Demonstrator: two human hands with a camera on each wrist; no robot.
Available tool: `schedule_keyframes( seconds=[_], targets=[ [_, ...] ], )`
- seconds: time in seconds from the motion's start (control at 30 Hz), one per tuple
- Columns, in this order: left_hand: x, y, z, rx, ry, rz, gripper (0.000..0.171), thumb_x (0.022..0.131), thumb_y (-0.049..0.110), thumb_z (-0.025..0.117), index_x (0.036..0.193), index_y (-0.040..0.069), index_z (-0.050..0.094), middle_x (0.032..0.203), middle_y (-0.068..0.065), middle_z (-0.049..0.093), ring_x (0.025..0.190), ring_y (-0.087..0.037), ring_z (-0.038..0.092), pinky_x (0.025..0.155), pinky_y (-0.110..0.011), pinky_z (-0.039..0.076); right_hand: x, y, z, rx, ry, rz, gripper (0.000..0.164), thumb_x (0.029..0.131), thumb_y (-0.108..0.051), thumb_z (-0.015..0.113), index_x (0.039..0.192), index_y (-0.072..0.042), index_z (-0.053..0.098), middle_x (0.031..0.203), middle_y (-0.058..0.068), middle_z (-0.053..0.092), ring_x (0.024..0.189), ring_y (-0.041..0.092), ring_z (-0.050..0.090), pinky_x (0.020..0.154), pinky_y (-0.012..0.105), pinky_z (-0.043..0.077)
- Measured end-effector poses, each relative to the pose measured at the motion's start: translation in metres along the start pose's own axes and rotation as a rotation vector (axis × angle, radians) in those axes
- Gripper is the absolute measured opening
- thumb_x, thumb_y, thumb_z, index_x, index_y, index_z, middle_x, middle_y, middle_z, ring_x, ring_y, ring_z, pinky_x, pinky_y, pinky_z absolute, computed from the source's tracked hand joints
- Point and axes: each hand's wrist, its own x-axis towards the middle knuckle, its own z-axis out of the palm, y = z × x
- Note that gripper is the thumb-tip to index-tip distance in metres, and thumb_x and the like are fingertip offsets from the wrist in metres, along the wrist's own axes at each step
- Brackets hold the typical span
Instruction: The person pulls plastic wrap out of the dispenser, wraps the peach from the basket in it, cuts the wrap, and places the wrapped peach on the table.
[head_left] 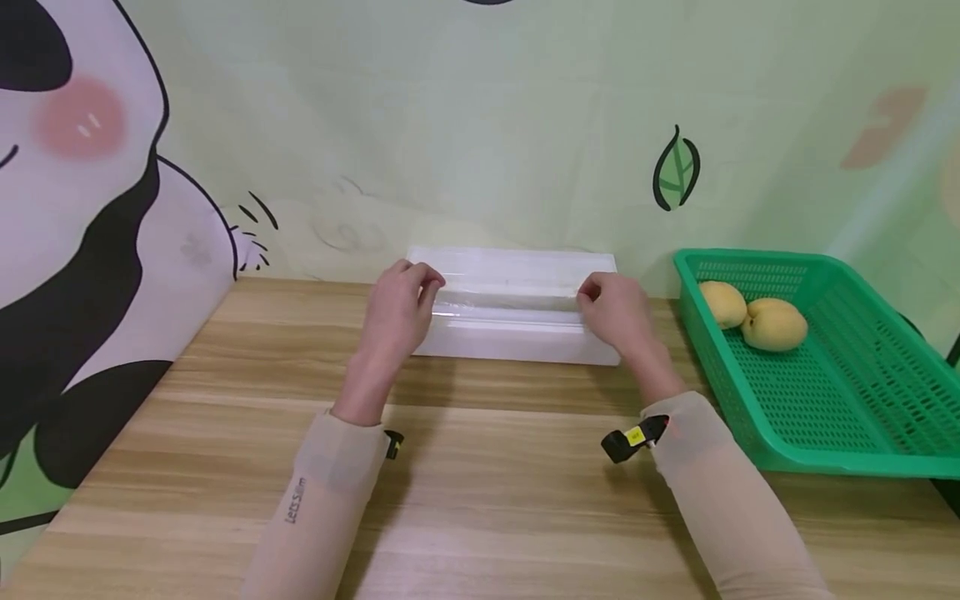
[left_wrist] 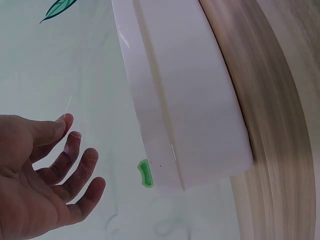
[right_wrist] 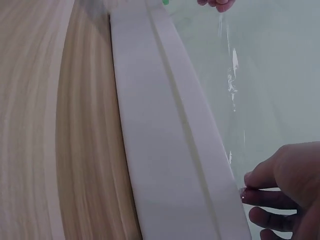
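A long white cling film dispenser box (head_left: 517, 343) stands on the wooden table against the wall, its lid (head_left: 517, 262) raised at the back. A clear sheet of cling film (right_wrist: 233, 82) stretches between the two hands above the box, seen mostly by its glints. My left hand (head_left: 397, 307) pinches the film's left corner between thumb and forefinger; in the left wrist view its other fingers are loosely bent. At the other end, my right hand (head_left: 618, 308) pinches the film's right corner with thumb and forefinger. A green tab (left_wrist: 145, 173) shows at the box's end.
To the right stands a green plastic basket (head_left: 750, 429) holding two yellow fruits (head_left: 775, 325) in its far left corner. A printed wall cloth (head_left: 480, 142) hangs close behind the box. Wooden tabletop (head_left: 487, 492) extends in front of the box.
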Motion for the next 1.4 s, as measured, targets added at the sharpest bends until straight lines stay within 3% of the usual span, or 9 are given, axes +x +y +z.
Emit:
schedule_keyframes(
  seconds=[0.17,0.4,0.53,0.77,0.93,1.1,1.2,1.4],
  targets=[
    [0.0,0.0,-0.001,0.005,-0.024,-0.013,0.013,0.102,0.006,0.064,0.105,-0.002,0.074,0.098,-0.015,0.066,0.09,-0.033,0.059,0.083,-0.045,0.048,-0.004,0.001,-0.005,0.101,0.045,0.02,0.02,0.098,-0.017,0.062,0.098,0.0,0.074,0.095,0.015,0.071,0.087,0.031,0.061,0.076,0.043,0.049],
    [0.001,-0.001,-0.001,0.008,-0.03,-0.017,0.013,0.102,0.006,0.064,0.105,-0.002,0.074,0.097,-0.015,0.065,0.088,-0.031,0.059,0.08,-0.043,0.049,-0.008,0.006,-0.009,0.276,0.127,0.135,0.023,0.096,-0.02,0.063,0.099,0.0,0.075,0.094,0.015,0.069,0.082,0.027,0.058,0.067,0.035,0.046],
    [0.001,-0.003,-0.001,-0.001,-0.04,-0.019,0.014,0.102,0.007,0.063,0.106,-0.002,0.074,0.096,-0.015,0.065,0.088,-0.03,0.058,0.079,-0.042,0.049,-0.01,0.005,-0.012,0.326,0.172,0.163,0.024,0.098,-0.019,0.061,0.103,0.002,0.07,0.096,0.017,0.066,0.083,0.029,0.056,0.068,0.036,0.047],
    [0.002,-0.008,-0.003,-0.049,-0.053,-0.007,0.015,0.103,0.005,0.061,0.107,-0.005,0.072,0.095,-0.017,0.063,0.086,-0.031,0.058,0.079,-0.041,0.05,-0.015,0.002,-0.014,0.271,0.176,0.074,0.02,0.105,-0.014,0.054,0.108,0.004,0.062,0.099,0.018,0.066,0.084,0.03,0.056,0.071,0.036,0.047],
    [0.002,-0.012,-0.007,-0.067,-0.1,-0.009,0.017,0.1,0.004,0.063,0.11,-0.007,0.071,0.099,-0.019,0.063,0.094,-0.033,0.059,0.085,-0.043,0.05,-0.017,0.004,-0.011,0.256,0.179,0.007,0.016,0.106,-0.009,0.051,0.113,0.004,0.059,0.098,0.017,0.064,0.084,0.029,0.055,0.071,0.036,0.045],
    [0.002,-0.012,-0.008,-0.05,-0.105,0.004,0.014,0.097,-0.006,0.063,0.107,-0.007,0.072,0.099,-0.019,0.065,0.095,-0.033,0.062,0.086,-0.043,0.051,-0.019,0.005,-0.01,0.268,0.124,-0.039,0.027,0.105,-0.007,0.045,0.119,0.005,0.065,0.098,0.017,0.061,0.084,0.03,0.053,0.072,0.038,0.044],
    [0.002,-0.012,-0.008,-0.05,-0.087,0.001,0.012,0.098,-0.006,0.062,0.104,-0.007,0.073,0.096,-0.018,0.064,0.092,-0.033,0.061,0.084,-0.042,0.052,-0.024,0.006,-0.012,0.269,0.08,-0.047,0.033,0.105,-0.009,0.042,0.115,0.003,0.071,0.102,0.017,0.062,0.085,0.03,0.053,0.073,0.039,0.043],
    [0.002,-0.012,-0.008,-0.07,-0.054,-0.015,0.011,0.098,-0.003,0.065,0.102,-0.005,0.075,0.099,-0.018,0.064,0.094,-0.033,0.06,0.086,-0.044,0.05,-0.031,0.007,-0.015,0.226,0.047,-0.062,0.021,0.099,-0.013,0.058,0.103,0.002,0.073,0.102,0.016,0.061,0.09,0.03,0.055,0.077,0.041,0.047]
  ],
)
